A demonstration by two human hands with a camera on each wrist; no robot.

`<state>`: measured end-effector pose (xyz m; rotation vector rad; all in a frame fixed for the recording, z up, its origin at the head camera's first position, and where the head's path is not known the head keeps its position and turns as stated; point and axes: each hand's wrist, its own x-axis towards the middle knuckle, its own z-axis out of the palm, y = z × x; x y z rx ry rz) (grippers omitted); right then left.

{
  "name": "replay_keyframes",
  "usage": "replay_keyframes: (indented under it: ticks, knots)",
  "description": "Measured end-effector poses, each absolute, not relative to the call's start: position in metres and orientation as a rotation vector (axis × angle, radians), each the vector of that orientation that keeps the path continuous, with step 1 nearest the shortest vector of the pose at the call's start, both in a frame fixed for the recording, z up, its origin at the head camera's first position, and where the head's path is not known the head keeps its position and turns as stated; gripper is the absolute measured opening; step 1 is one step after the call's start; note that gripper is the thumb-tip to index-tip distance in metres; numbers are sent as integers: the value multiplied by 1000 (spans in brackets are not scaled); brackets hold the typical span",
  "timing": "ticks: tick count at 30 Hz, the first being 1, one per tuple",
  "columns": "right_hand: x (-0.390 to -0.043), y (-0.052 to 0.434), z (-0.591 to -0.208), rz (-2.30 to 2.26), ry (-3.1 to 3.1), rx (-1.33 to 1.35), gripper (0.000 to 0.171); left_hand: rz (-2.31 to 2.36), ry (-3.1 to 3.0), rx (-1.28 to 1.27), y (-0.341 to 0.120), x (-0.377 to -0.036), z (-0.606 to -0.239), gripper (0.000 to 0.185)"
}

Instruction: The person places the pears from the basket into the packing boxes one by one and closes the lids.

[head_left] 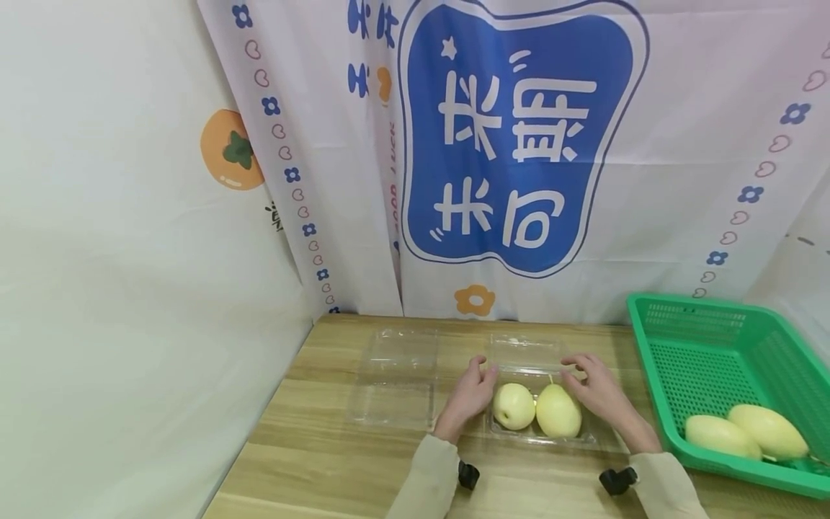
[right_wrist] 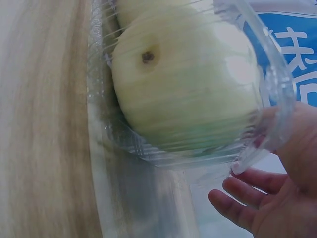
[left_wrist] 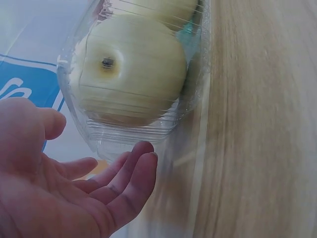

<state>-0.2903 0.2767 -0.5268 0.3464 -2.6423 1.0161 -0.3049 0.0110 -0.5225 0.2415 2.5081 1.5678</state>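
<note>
A clear plastic clamshell box point(head_left: 538, 440) lies on the wooden table point(head_left: 324, 461) with two pale yellow pears inside, one at the left point(head_left: 514, 406) and one at the right point(head_left: 558, 411). Its lid point(head_left: 525, 351) lies back, open, behind them. My left hand point(head_left: 476, 386) is at the box's left end, fingers relaxed. My right hand point(head_left: 593, 380) is at the right end, fingers straight by the rim. The left wrist view shows a pear point(left_wrist: 126, 69) behind the box wall point(left_wrist: 124, 136), with my left hand point(left_wrist: 104, 144) open beside it. The right wrist view shows a pear point(right_wrist: 183, 84) and my right hand point(right_wrist: 257, 163) against the box corner point(right_wrist: 247, 158).
A second, empty clamshell box point(head_left: 397, 378) lies open to the left. A green plastic basket point(head_left: 655, 360) at the right edge holds two long yellow fruits point(head_left: 723, 436). A printed cloth backdrop point(head_left: 519, 144) hangs behind the table; a white wall closes the left.
</note>
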Motion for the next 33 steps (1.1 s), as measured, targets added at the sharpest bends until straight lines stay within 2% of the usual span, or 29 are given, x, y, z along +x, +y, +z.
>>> replay_keyframes:
  ticks: [21, 33]
  knots:
    - [-291, 284, -533, 1149, -2648, 250, 33, 1595, 2566, 288, 16, -307, -525, 44]
    - [-293, 285, -538, 1128, -2641, 240, 33, 1612, 2534, 295, 13, -310, -534, 42]
